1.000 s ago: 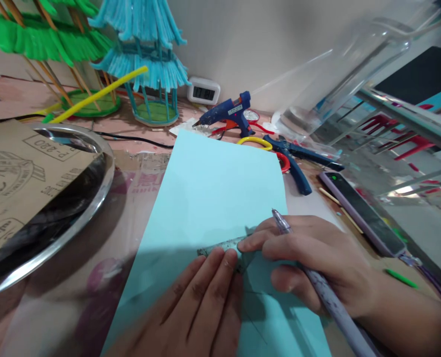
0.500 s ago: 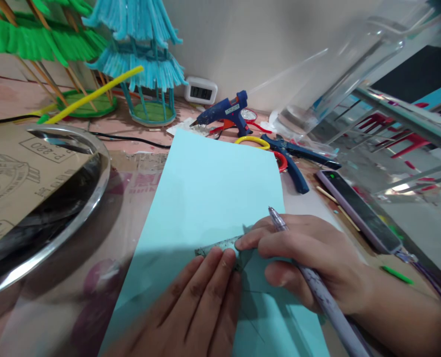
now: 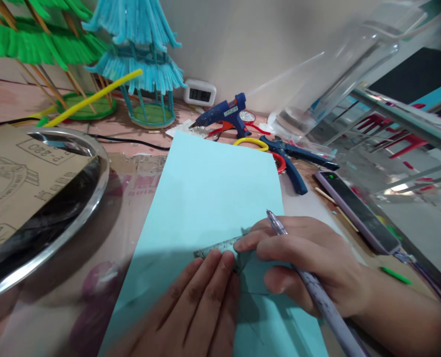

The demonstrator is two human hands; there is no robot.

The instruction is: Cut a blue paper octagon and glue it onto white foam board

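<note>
Pressing flat, the left hand [image 3: 198, 307] lies palm-down on the light blue paper sheet [image 3: 209, 198], fingers extended and together, fingertips resting on the near edge of a small clear ruler [image 3: 218, 246]; this grip is open, holding nothing, only pinning the ruler against the sheet. Right hand [image 3: 309, 263] sits just right of the left, on the same sheet, its grip closed around a pale violet pen [image 3: 309, 287]. Pen runs diagonally: clear tip end points up and away above the knuckles, barrel passes under the fingers and exits toward the lower right. Right index fingertip touches the ruler's right end, so the ruler lies between the two hands, directly ahead of the left fingertips. Thin drawn lines show on the sheet below the ruler, partly in shadow. Sheet lies lengthwise on the table [image 3: 123, 233], far edge near a blue glue gun [image 3: 223, 113]. Blue-handled pliers [image 3: 292, 158] and a yellow ring [image 3: 253, 142] lie right of the sheet's far corner; a phone [image 3: 356, 210] lies further right. Left of the sheet: a metal bowl [image 3: 94, 193] with sandpaper [image 3: 15, 183] laid across it. At the back, a turquoise fringed model [image 3: 146, 59], a green one [image 3: 45, 39] and a small digital clock [image 3: 200, 93].
</note>
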